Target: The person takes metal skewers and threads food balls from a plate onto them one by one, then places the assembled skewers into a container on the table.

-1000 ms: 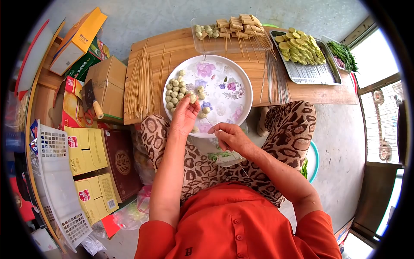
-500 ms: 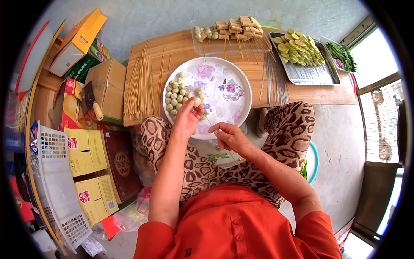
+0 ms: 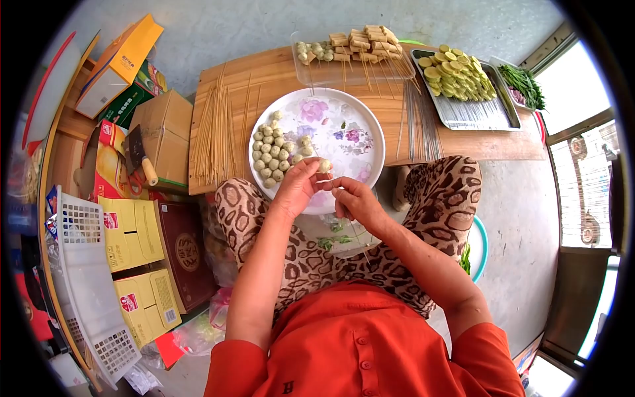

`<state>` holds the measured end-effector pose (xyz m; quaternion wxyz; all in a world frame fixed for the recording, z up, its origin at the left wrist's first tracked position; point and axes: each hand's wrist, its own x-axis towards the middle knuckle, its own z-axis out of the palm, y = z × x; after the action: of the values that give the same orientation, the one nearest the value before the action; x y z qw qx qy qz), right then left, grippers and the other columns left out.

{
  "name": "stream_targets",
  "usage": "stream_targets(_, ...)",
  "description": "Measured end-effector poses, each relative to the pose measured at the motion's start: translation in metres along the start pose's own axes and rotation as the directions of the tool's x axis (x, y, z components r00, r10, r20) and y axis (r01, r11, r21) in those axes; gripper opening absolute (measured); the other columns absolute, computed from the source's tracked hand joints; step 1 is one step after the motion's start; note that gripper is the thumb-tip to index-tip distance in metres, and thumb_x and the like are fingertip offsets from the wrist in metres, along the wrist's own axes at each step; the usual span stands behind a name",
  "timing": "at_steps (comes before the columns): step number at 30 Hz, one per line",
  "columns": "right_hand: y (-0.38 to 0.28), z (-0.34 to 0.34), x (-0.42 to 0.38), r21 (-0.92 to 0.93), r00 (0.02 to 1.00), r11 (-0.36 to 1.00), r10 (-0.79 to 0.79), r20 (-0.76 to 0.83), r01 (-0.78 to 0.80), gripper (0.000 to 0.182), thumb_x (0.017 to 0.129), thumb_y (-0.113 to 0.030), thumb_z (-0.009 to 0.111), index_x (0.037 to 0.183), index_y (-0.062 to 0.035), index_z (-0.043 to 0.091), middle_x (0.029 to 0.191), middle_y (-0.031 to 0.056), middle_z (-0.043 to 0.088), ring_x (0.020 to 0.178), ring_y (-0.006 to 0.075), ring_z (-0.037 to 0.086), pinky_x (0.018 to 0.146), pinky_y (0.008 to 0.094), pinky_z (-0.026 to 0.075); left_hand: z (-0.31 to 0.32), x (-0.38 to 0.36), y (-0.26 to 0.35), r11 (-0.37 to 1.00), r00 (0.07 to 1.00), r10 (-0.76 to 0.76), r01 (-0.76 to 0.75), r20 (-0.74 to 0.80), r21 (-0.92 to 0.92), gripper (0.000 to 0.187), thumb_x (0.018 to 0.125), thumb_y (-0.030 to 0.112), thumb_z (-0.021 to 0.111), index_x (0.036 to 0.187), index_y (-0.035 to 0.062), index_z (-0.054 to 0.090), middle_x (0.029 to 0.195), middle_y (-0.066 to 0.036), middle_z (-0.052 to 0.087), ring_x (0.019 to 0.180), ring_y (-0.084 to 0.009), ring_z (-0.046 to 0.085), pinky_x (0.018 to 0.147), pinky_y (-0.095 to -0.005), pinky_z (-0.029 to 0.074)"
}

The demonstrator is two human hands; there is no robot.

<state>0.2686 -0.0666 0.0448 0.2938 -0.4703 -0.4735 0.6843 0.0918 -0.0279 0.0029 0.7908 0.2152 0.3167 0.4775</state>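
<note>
A pale round ball [image 3: 324, 165] is pinched in the fingers of my left hand [image 3: 301, 186], over the near part of a white flowered tray [image 3: 357, 109]. Just to its right, my right hand [image 3: 358, 202] has its fingers closed on a thin wooden skewer, whose end sticks out toward my lap. The two hands nearly touch. Several greenish-white balls [image 3: 266, 157] lie together on the tray's left side, and a few more sit near its middle.
Loose bamboo skewers [image 3: 213, 132] lie on the wooden table [image 3: 264, 61] at left. Behind the tray, a clear container [image 3: 302, 71] holds skewered rolls and balls. A metal tray [image 3: 463, 119] with green slices is at right; metal skewers [image 3: 420, 122] lie beside it. Boxes [image 3: 135, 235] stand at left.
My left hand has moved right, away from the pile of balls, and now holds a ball close to my right hand. My right hand has shifted slightly right and turned up the skewer less steeply.
</note>
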Motion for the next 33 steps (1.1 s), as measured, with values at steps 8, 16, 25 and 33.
stream_targets(8, -0.008, -0.006, -0.002, 0.058, 0.997, 0.998, 0.042, -0.067, -0.038, 0.021, 0.097, -0.015, 0.041, 0.106, -0.0042, 0.058, 0.055, -0.0005, 0.050, 0.045, 0.0052, 0.038, 0.044, 0.0206, 0.032, -0.020, 0.003, -0.003, 0.148, 0.883, 0.470, -0.066, -0.012, 0.987, 0.015, 0.078, 0.014, 0.068, 0.089, 0.0077, 0.061, 0.087, -0.004, 0.062, 0.070, -0.0169, 0.060, 0.059, -0.0313, 0.046)
stream_targets(16, 0.000, -0.007, -0.001, 0.068, 0.998, 0.998, 0.002, -0.058, 0.002, 0.019, 0.094, -0.014, 0.045, 0.103, -0.0041, 0.058, 0.053, -0.0003, 0.050, 0.043, 0.0053, 0.040, 0.042, 0.0212, 0.030, -0.004, -0.009, -0.018, -0.334, 0.895, 0.414, -0.020, 0.166, 0.942, 0.023, 0.074, 0.011, 0.069, 0.092, 0.0080, 0.055, 0.088, -0.009, 0.054, 0.078, -0.0304, 0.059, 0.064, -0.0408, 0.047)
stream_targets(25, -0.014, -0.006, -0.016, -0.035, 0.996, 0.998, 0.054, 0.065, -0.052, 0.023, 0.095, -0.015, 0.043, 0.107, -0.0034, 0.058, 0.054, -0.0018, 0.049, 0.045, 0.0045, 0.038, 0.043, 0.0203, 0.031, -0.029, 0.010, -0.005, 0.875, 0.926, 0.223, -0.053, -0.305, 0.481, 0.020, 0.085, 0.010, 0.060, 0.104, 0.0048, 0.054, 0.090, -0.008, 0.062, 0.078, -0.0179, 0.061, 0.068, -0.0298, 0.050)
stream_targets(33, -0.008, 0.000, -0.018, -0.120, 0.989, 0.992, 0.054, 0.136, -0.038, 0.022, 0.091, -0.016, 0.046, 0.104, -0.0038, 0.060, 0.053, -0.0018, 0.049, 0.046, 0.0053, 0.042, 0.044, 0.0230, 0.033, -0.043, 0.009, 0.004, 0.989, 0.939, 0.082, -0.118, -0.333, -0.091, 0.017, 0.089, 0.022, 0.061, 0.097, 0.0082, 0.058, 0.093, -0.007, 0.061, 0.085, -0.0169, 0.057, 0.076, -0.0303, 0.050)
